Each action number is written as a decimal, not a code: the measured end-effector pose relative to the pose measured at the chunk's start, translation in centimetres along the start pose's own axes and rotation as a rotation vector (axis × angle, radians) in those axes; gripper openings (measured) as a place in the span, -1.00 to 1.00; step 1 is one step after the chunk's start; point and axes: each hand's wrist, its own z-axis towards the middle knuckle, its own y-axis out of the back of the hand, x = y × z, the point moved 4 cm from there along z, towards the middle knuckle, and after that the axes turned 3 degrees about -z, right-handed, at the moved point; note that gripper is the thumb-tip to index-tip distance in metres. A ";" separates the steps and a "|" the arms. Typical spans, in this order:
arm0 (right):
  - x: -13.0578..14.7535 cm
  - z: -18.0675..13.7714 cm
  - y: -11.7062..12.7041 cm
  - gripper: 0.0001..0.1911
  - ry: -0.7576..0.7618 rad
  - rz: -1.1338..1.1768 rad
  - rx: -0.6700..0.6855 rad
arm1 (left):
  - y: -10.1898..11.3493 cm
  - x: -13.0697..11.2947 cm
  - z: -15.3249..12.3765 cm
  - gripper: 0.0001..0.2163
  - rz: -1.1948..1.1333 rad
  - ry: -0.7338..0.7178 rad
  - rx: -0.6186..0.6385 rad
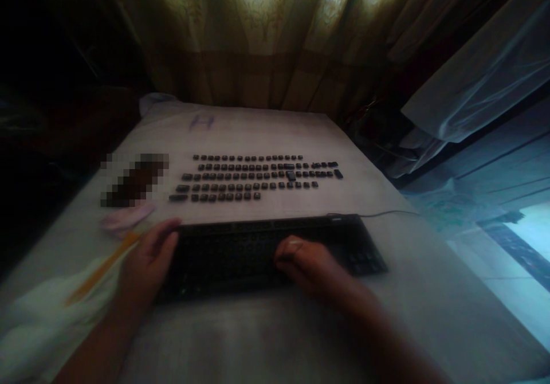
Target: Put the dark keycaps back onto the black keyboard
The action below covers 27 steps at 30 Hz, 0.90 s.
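Note:
A black keyboard [240,258] lies on the pale cloth-covered table, turned slightly, with most of its key area bare of caps. Its left end is gripped by my left hand [150,258], fingers at the far corner and thumb along the side. Over the middle right of the keyboard, my right hand [303,261] is closed in a pinch, fingertips down on it; what they hold, if anything, is hidden. Beyond the keyboard, loose black keycaps [240,176] are laid out in several rows on the cloth.
A yellow-orange strip [103,269] and white fabric [38,309] lie left of my left hand. Behind them are a pink cloth [126,219] and a blurred-out dark object [135,180]. The keyboard's cable [387,213] runs right. A curtain [258,40] hangs behind the table [266,126].

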 end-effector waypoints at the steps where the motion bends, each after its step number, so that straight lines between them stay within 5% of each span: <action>1: -0.2 0.0 -0.1 -0.84 0.004 0.004 -0.012 | 0.0 0.0 -0.1 -0.58 0.011 -0.006 0.004; 20: -2.6 -0.1 0.1 -0.77 -0.322 0.429 -0.276 | -0.5 -0.3 -0.4 -0.65 0.093 -0.218 -0.007; 27: -1.4 0.1 0.0 -0.78 -0.246 0.410 -0.370 | 0.7 -4.2 -1.9 -0.76 0.175 -0.617 -0.183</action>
